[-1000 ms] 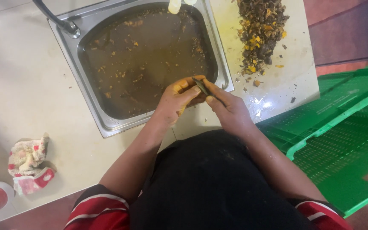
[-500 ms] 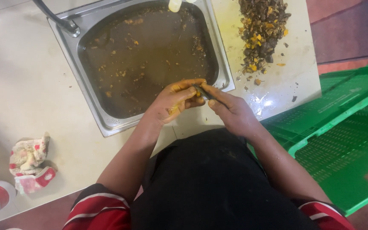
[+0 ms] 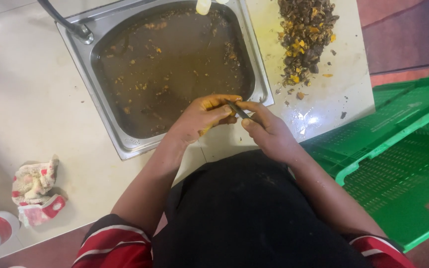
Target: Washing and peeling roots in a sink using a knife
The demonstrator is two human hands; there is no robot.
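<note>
Over the near rim of the steel sink (image 3: 125, 141) of brown water, the left hand (image 3: 202, 116) grips a small yellow piece (image 3: 206, 130) while the right hand (image 3: 269, 130) clasps a dark knife blade (image 3: 238, 109) against it.

brushed steel rectangular sink (image 3: 101, 115): dull metal | pale countertop (image 3: 21, 99): smooth, glossy | green perforated plastic crates (image 3: 398, 164): matt | crumpled red-and-white cloth (image 3: 35, 191): soft

Kitchen, food-prep corner: steel sink (image 3: 125, 144) with murky brown water and scraps, pale counter (image 3: 21, 99), heap of dark and yellow peelings (image 3: 306, 34), green plastic crates (image 3: 398, 149), crumpled cloth (image 3: 35, 191).
</note>
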